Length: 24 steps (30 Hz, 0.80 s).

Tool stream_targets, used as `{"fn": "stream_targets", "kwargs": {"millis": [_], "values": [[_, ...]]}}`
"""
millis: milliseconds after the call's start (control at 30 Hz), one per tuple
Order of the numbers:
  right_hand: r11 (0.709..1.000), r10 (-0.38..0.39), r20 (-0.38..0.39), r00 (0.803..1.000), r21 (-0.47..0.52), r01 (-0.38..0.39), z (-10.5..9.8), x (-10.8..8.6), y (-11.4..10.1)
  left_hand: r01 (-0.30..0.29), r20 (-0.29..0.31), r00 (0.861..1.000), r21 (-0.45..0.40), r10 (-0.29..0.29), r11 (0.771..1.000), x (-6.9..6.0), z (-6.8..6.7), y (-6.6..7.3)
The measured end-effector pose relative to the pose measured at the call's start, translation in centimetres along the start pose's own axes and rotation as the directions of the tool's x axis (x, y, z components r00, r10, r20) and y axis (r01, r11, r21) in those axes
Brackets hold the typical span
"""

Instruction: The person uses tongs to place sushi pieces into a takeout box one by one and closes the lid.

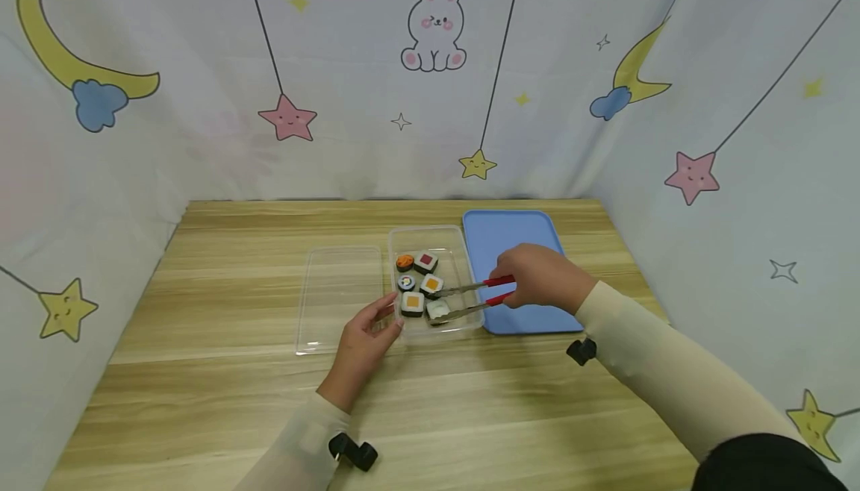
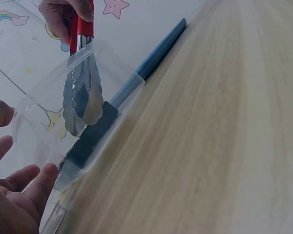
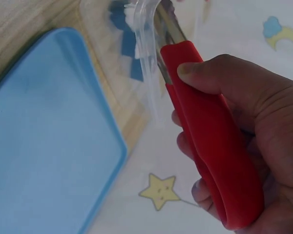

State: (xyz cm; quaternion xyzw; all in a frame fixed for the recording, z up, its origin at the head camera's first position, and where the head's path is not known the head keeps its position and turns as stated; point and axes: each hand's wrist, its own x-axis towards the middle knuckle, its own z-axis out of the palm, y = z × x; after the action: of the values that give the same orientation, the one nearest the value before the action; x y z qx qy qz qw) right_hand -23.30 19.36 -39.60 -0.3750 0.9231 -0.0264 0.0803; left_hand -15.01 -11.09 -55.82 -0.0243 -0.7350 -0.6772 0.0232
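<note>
My right hand [image 1: 547,278] grips the red handles of metal tongs [image 3: 205,131]. The tongs' scalloped tips [image 2: 83,105] are down inside a clear plastic container [image 1: 433,233], at a whitish sushi piece [image 1: 437,308] in its near right part; whether they pinch it I cannot tell. Further sushi pieces lie to the left and behind, among them one with an orange top [image 1: 404,262], one with a red centre [image 1: 425,261] and one with a yellow centre [image 1: 413,304]. My left hand [image 1: 363,345], fingers and thumb spread, touches the container's near left side.
A blue tray [image 1: 507,230] lies right of the container, partly under my right hand. Left of the container is a clear plastic lid [image 1: 341,289]. All stand on a wooden table [image 1: 222,312], with a patterned curtain [image 1: 363,155] behind.
</note>
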Motion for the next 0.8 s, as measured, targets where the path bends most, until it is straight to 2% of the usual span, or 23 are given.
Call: {"fn": "stream_targets", "kwargs": {"millis": [200, 333, 400, 467, 533, 600, 700, 800], "values": [[0.999, 0.026, 0.002, 1.0, 0.035, -0.026, -0.3, -0.3, 0.1, 0.001, -0.004, 1.0, -0.01, -0.001, 1.0, 0.0, 0.0, 0.1], [0.987, 0.091, -0.065, 0.994, 0.141, -0.081, -0.2, -1.6, 1.2, -0.006, -0.009, 1.0, -0.008, 0.006, 1.0, -0.1, 0.0, 0.1], [0.973, 0.151, -0.122, 0.981, 0.193, -0.126, 0.2, -2.6, 2.1, -0.01, -0.008, 1.0, -0.004, 0.01, 1.0, -0.1, 0.0, 0.2], [0.951, 0.231, -0.189, 0.954, 0.251, -0.181, 0.8, -3.7, 3.0, -0.008, -0.007, 1.0, -0.003, 0.008, 1.0, -0.1, 0.0, 0.2], [0.909, 0.338, -0.243, 0.909, 0.333, -0.249, 1.8, -5.0, 4.1, -0.004, -0.005, 1.0, -0.004, 0.004, 1.0, -0.1, 0.0, 0.3], [0.849, 0.456, -0.275, 0.846, 0.419, -0.321, 2.9, -6.4, 5.2, -0.003, -0.006, 1.0, -0.006, 0.003, 1.0, -0.1, 0.1, 0.4], [0.735, 0.627, -0.273, 0.73, 0.518, -0.438, 5.1, -8.6, 6.8, -0.008, -0.011, 1.0, 0.003, 0.008, 1.0, -0.2, 0.1, 0.6], [0.635, 0.742, -0.25, 0.621, 0.56, -0.533, 7.3, -10.5, 8.2, -0.007, -0.022, 1.0, 0.009, 0.008, 1.0, -0.4, 0.2, 0.7]]}}
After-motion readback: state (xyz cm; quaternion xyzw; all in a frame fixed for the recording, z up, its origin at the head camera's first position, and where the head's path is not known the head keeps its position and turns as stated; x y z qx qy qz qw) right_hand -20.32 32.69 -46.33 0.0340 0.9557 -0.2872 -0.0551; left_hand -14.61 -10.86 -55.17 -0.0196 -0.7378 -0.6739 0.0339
